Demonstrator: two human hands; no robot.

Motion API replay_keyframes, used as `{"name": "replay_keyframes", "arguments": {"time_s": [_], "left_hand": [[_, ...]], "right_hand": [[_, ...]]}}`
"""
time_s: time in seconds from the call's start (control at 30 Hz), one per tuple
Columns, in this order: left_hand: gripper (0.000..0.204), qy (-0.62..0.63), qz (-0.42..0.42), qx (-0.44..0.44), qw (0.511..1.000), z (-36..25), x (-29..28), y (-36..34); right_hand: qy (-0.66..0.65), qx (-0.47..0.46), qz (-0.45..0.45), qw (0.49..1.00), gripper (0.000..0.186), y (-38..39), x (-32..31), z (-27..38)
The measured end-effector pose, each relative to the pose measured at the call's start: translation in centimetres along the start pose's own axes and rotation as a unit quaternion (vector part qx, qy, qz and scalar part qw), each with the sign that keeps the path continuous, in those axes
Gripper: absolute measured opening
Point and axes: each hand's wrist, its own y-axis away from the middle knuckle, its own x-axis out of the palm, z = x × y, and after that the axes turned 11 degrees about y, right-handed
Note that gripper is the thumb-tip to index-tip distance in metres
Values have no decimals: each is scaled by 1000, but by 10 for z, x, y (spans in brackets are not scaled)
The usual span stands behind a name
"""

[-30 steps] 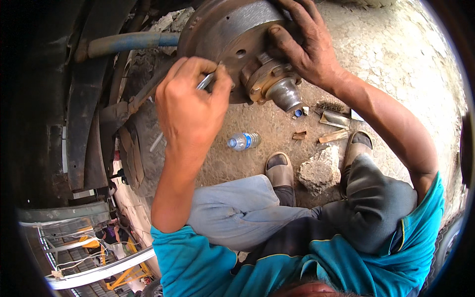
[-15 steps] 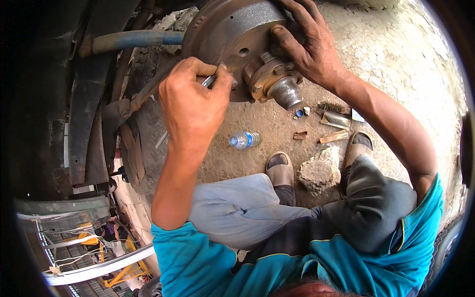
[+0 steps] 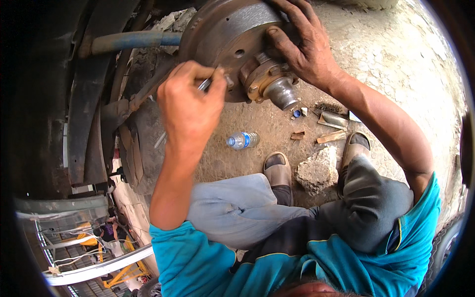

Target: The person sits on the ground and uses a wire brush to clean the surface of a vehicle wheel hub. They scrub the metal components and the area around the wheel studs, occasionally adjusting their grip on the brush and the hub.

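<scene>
A rusty, dark steel brake drum (image 3: 217,34) fills the upper middle, with a bolted hub (image 3: 260,79) and shiny spindle end protruding from its lower right. My left hand (image 3: 190,104) is closed on a thin silver metal tool (image 3: 204,85), its fingertips close to a stud on the drum's face, left of the hub. The tool's tip is too small to make out. My right hand (image 3: 309,57) grips the drum's upper right, thumb on the face and fingers over the rim.
A blue pipe (image 3: 131,42) and dark vehicle parts (image 3: 54,109) are on the left. A plastic bottle (image 3: 242,140), blue cap (image 3: 297,113), wire brush, metal scraps (image 3: 332,119) and a rock (image 3: 316,171) lie on the dusty ground by my feet. A tyre (image 3: 441,252) sits at lower right.
My left hand has shifted slightly at the stud, tool still in it, and is a little blurred now. My right hand stays in the same grip on the drum.
</scene>
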Motion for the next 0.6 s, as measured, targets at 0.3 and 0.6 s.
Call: {"name": "replay_keyframes", "arguments": {"time_s": [0.3,0.6], "left_hand": [[17,3,10,-37,999,0,1,5],[18,-13,20,15,1000,-7,9,-7]], "right_hand": [[-6,5,14,1000,58,1,-1,2],[2,-12,-14,1000,57,-1,3,-3]]}}
